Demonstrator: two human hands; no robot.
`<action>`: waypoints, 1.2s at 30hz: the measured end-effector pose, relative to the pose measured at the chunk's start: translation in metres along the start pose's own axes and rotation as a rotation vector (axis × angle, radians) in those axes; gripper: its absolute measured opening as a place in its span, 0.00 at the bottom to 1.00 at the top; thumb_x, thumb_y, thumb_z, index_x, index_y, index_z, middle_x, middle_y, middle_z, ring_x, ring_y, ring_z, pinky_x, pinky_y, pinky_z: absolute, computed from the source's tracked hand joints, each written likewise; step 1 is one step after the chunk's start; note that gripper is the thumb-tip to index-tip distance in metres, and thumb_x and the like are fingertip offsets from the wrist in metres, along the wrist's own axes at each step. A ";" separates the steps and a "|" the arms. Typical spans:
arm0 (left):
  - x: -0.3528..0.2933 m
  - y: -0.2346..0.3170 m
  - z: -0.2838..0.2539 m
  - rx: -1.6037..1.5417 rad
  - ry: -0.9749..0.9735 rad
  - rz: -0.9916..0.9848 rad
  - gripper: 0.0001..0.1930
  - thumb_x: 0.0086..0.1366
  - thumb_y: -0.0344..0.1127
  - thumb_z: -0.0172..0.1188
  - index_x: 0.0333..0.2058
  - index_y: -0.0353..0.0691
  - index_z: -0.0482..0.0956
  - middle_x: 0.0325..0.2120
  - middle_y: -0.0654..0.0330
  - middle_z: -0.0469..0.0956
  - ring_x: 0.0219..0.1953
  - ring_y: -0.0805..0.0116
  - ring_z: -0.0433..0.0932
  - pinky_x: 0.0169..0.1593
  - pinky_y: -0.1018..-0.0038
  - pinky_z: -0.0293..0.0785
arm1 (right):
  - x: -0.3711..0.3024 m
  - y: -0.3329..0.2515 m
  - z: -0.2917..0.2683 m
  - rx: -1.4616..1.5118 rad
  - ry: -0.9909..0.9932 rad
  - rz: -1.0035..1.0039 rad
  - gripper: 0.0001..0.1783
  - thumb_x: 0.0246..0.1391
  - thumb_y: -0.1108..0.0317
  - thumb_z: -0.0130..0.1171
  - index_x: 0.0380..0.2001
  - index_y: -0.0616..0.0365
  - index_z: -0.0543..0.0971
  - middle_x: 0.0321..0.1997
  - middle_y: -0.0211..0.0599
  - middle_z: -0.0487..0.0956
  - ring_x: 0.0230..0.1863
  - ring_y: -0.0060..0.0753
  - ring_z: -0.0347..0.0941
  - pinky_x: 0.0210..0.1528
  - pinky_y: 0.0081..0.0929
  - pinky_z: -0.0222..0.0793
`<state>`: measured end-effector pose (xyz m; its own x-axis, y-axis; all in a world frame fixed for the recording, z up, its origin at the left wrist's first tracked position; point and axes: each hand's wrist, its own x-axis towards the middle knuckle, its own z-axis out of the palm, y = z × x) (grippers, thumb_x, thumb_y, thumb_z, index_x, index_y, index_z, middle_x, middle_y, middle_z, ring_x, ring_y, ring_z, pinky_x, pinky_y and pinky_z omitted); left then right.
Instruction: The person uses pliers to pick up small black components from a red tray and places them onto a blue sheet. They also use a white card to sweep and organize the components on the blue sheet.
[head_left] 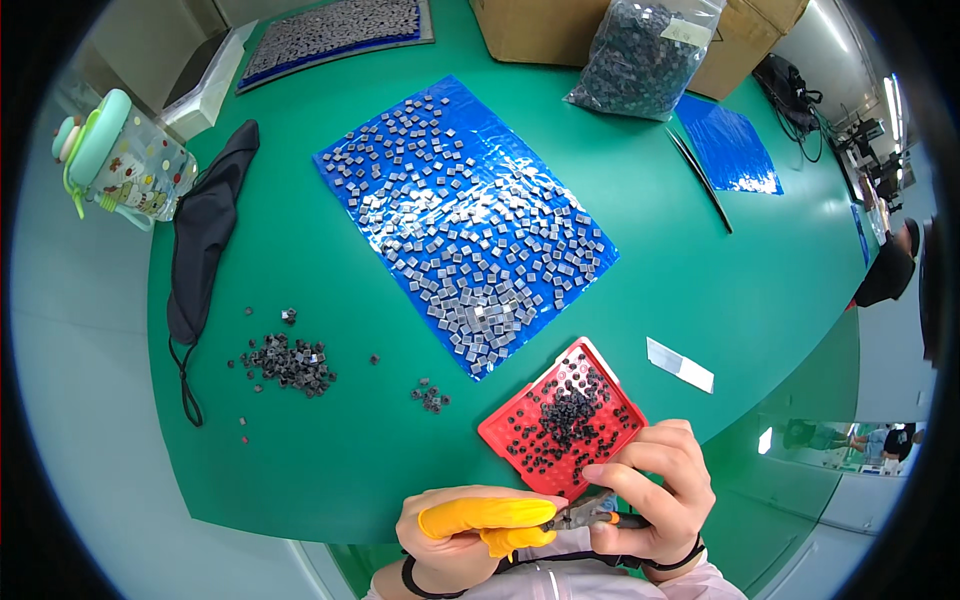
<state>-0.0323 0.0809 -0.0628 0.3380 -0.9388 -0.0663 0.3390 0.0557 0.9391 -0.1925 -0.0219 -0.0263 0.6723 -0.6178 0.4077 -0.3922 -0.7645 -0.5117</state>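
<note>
- Here the right hand (655,490) is grasping the pliers (578,513) around the handles, and the pliers are sitting at the tabletop's near edge, right beside the tray's near corner.
- The left hand (450,530), wearing yellow finger covers (487,516), is bringing fingertips together at the metal nose; whether they're pinching a piece, I cannot tell.
- Those pliers are looking stiff and solid, modest in weight; the handles are offering the sure hold, the nose a likely nip.
- Now the black parts (570,415): tiny, probably light and hard, lying loose in the red tray (497,428), likely slippery for covered fingers and best taken singly by their sides. The tray is seeming light, its rim giving the hold.
- Outward we're going! The green tabletop (330,450) is looking smooth, carrying a blue sheet (497,135) strewn with metal squares (485,310); a dark heap (290,362) is lying toward the left edge.
- Tweezers (700,172) are resting toward the far right corner, while a bulging bag (650,60) is leaning by a cardboard box (535,30) at the far edge.
- Beyond the right edge, green floor (760,460) is showing.
</note>
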 end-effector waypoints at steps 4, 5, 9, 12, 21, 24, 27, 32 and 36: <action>0.002 -0.001 -0.002 -0.273 0.044 -0.097 0.08 0.54 0.18 0.64 0.33 0.20 0.79 0.30 0.43 0.82 0.31 0.57 0.84 0.37 0.67 0.84 | -0.003 0.001 -0.004 -0.066 0.149 0.018 0.21 0.35 0.55 0.65 0.30 0.59 0.82 0.30 0.36 0.73 0.32 0.39 0.69 0.33 0.36 0.63; 0.000 -0.004 -0.003 -0.415 0.090 -0.156 0.08 0.54 0.18 0.64 0.33 0.20 0.79 0.29 0.41 0.81 0.31 0.55 0.84 0.37 0.65 0.84 | -0.003 0.000 -0.005 -0.136 0.190 0.044 0.21 0.35 0.56 0.64 0.32 0.60 0.81 0.30 0.38 0.73 0.32 0.41 0.69 0.34 0.36 0.64; -0.001 -0.007 -0.010 -0.409 -0.006 -0.241 0.08 0.57 0.19 0.62 0.34 0.19 0.78 0.29 0.39 0.81 0.32 0.50 0.84 0.37 0.59 0.84 | 0.002 0.007 -0.016 -0.290 0.045 0.151 0.27 0.27 0.67 0.67 0.40 0.55 0.82 0.37 0.32 0.74 0.38 0.38 0.69 0.40 0.38 0.63; 0.003 0.001 -0.007 -0.599 0.062 -0.146 0.08 0.57 0.19 0.62 0.35 0.19 0.78 0.29 0.39 0.81 0.32 0.50 0.84 0.37 0.58 0.84 | 0.003 0.012 -0.012 -0.338 -0.017 0.168 0.29 0.27 0.70 0.67 0.43 0.55 0.81 0.39 0.32 0.75 0.41 0.38 0.69 0.44 0.41 0.61; 0.006 0.009 -0.014 0.037 -0.088 0.010 0.10 0.52 0.18 0.65 0.36 0.23 0.80 0.30 0.47 0.82 0.33 0.59 0.84 0.40 0.69 0.83 | 0.001 0.028 -0.028 -0.388 0.059 0.271 0.29 0.30 0.75 0.65 0.45 0.57 0.80 0.40 0.36 0.74 0.43 0.43 0.69 0.48 0.40 0.63; -0.009 0.065 -0.014 0.488 0.171 0.038 0.05 0.56 0.20 0.63 0.33 0.26 0.82 0.29 0.50 0.82 0.30 0.65 0.81 0.37 0.76 0.79 | -0.001 0.052 -0.035 -0.450 0.198 0.416 0.28 0.36 0.80 0.61 0.47 0.59 0.79 0.42 0.39 0.73 0.44 0.43 0.69 0.48 0.37 0.65; -0.009 0.077 -0.037 0.809 0.306 0.143 0.04 0.52 0.19 0.63 0.29 0.26 0.81 0.25 0.51 0.81 0.26 0.64 0.81 0.31 0.75 0.80 | -0.011 0.079 -0.037 -0.462 0.263 0.526 0.25 0.43 0.80 0.61 0.50 0.57 0.78 0.46 0.40 0.73 0.47 0.41 0.70 0.49 0.34 0.66; 0.027 0.119 -0.034 1.292 0.164 0.170 0.12 0.47 0.19 0.66 0.33 0.34 0.84 0.26 0.58 0.82 0.24 0.68 0.80 0.28 0.78 0.77 | -0.029 0.112 -0.041 -0.506 0.337 0.624 0.22 0.51 0.77 0.59 0.52 0.54 0.77 0.47 0.39 0.73 0.49 0.39 0.70 0.51 0.33 0.67; 0.058 0.120 -0.020 1.430 -0.061 0.245 0.14 0.47 0.22 0.67 0.36 0.38 0.84 0.29 0.60 0.81 0.24 0.64 0.80 0.26 0.76 0.76 | -0.032 0.117 -0.037 -0.464 0.386 0.615 0.22 0.51 0.76 0.59 0.52 0.55 0.77 0.48 0.38 0.73 0.50 0.38 0.70 0.52 0.33 0.66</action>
<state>0.0459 0.0402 0.0388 0.2081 -0.9705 0.1218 -0.8813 -0.1321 0.4538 -0.2832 -0.0987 -0.0712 0.0291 -0.9018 0.4312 -0.8899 -0.2198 -0.3998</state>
